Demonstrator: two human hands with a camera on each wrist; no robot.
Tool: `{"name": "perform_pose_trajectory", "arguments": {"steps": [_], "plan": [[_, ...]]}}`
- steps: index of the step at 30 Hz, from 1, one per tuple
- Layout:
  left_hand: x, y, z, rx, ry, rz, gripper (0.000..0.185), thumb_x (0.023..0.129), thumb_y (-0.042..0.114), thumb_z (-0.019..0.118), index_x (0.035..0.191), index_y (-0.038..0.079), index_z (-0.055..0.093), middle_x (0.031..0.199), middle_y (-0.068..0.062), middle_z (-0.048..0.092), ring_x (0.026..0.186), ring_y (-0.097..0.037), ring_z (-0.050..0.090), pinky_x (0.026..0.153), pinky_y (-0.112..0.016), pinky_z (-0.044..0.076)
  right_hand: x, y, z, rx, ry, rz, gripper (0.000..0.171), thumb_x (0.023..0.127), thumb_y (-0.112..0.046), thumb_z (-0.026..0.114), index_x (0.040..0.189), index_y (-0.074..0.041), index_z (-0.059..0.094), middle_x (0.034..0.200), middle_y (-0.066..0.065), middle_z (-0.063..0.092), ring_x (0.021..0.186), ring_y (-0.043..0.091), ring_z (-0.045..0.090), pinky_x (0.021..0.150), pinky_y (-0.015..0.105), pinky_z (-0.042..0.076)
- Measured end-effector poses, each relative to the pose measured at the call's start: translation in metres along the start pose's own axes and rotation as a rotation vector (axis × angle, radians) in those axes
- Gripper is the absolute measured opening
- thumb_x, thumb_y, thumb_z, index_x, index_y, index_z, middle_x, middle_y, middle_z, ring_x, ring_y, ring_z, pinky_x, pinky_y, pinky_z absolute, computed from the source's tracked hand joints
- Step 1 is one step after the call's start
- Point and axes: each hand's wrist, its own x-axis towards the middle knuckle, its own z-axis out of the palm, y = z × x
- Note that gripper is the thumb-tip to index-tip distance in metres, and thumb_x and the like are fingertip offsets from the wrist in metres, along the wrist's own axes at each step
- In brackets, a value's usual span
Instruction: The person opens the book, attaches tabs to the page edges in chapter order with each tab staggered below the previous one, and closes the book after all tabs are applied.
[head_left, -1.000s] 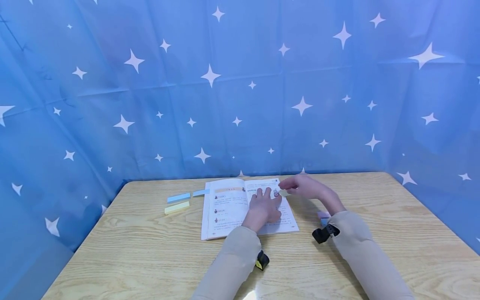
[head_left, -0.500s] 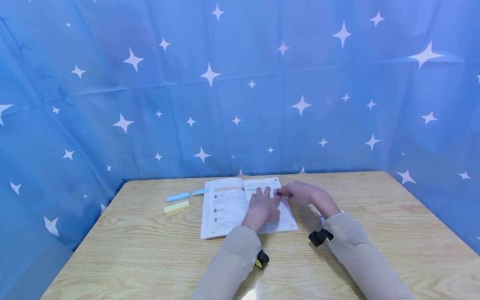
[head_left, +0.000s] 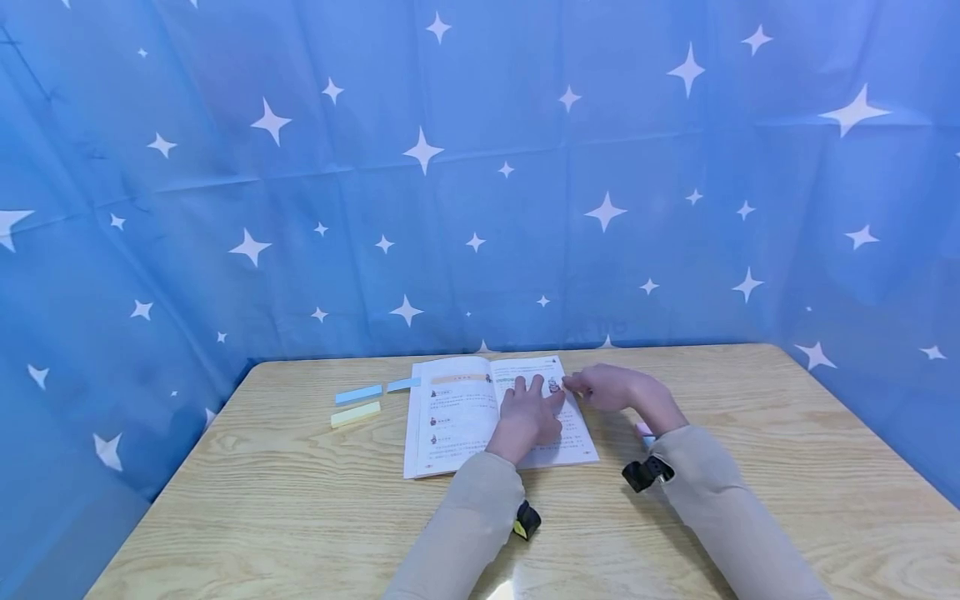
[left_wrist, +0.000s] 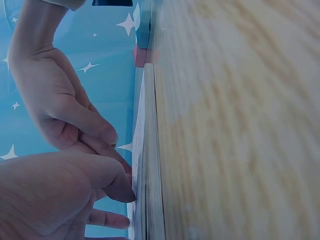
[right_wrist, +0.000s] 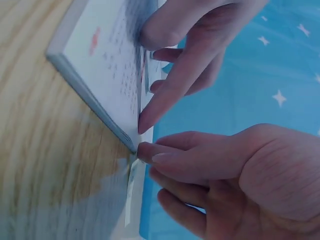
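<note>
An open book (head_left: 457,417) lies flat on the wooden counter (head_left: 300,517), near its far edge. The left hand (head_left: 528,412) rests on the right-hand page, fingers straight and spread, pressing it down. The right hand (head_left: 611,387) sits at the book's outer edge, its grip pinching a pale sticky tab (right_wrist: 131,187) against the page corner. A blue sticky strip (head_left: 357,394) and a yellow sticky strip (head_left: 355,414) lie left of the book

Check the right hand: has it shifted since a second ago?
Yes. The right hand has come down and in toward the open book, its fingers now at the right page edge.
</note>
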Motion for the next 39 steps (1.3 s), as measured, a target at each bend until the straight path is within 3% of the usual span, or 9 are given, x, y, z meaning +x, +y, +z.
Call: {"name": "perform_pose_trajectory", "arguments": {"steps": [5, 12, 21, 29, 39], "plan": [[0.0, -0.002, 0.0, -0.006, 0.01, 0.02, 0.055, 0.104, 0.037, 0.051, 0.157, 0.038, 0.036, 0.163, 0.001, 0.025, 0.151, -0.026, 0.019, 0.12, -0.042, 0.023, 0.0, 0.001, 0.0, 0.006, -0.01, -0.023, 0.046, 0.1, 0.005, 0.049, 0.146, 0.004, 0.049, 0.143, 0.025, 0.053, 0.13, 0.043, 0.051, 0.106, 0.054, 0.042], [-0.001, -0.007, 0.002, 0.093, 0.048, 0.076, 0.053, 0.106, 0.039, 0.048, 0.157, 0.034, 0.036, 0.159, -0.002, 0.032, 0.143, -0.026, 0.031, 0.113, -0.04, 0.034, 0.0, 0.003, 0.002, 0.059, 0.035, -0.037, 0.041, 0.102, -0.003, 0.052, 0.143, 0.005, 0.053, 0.141, 0.024, 0.056, 0.133, 0.044, 0.048, 0.108, 0.055, 0.04], [-0.006, -0.009, 0.004, 0.075, 0.09, 0.132, 0.054, 0.105, 0.035, 0.05, 0.158, 0.027, 0.038, 0.154, -0.008, 0.04, 0.142, -0.028, 0.035, 0.111, -0.041, 0.037, -0.001, 0.0, 0.004, 0.099, 0.128, -0.095, 0.039, 0.103, -0.006, 0.055, 0.14, 0.007, 0.055, 0.139, 0.024, 0.057, 0.131, 0.044, 0.05, 0.106, 0.056, 0.042], [-0.013, -0.022, 0.005, 0.001, 0.141, 0.167, 0.052, 0.107, 0.031, 0.048, 0.157, 0.024, 0.039, 0.148, -0.011, 0.046, 0.135, -0.027, 0.043, 0.106, -0.04, 0.043, -0.008, -0.005, 0.006, 0.128, 0.19, -0.109, 0.038, 0.102, -0.005, 0.056, 0.139, 0.007, 0.056, 0.138, 0.024, 0.058, 0.13, 0.043, 0.051, 0.104, 0.056, 0.044], [-0.027, -0.04, 0.004, -0.057, 0.193, 0.2, 0.05, 0.108, 0.031, 0.046, 0.155, 0.015, 0.042, 0.152, -0.017, 0.041, 0.139, -0.032, 0.04, 0.107, -0.046, 0.042, -0.018, -0.01, 0.012, 0.126, 0.269, -0.161, 0.039, 0.101, -0.003, 0.057, 0.138, 0.007, 0.056, 0.136, 0.022, 0.06, 0.126, 0.04, 0.056, 0.1, 0.054, 0.047]]}}
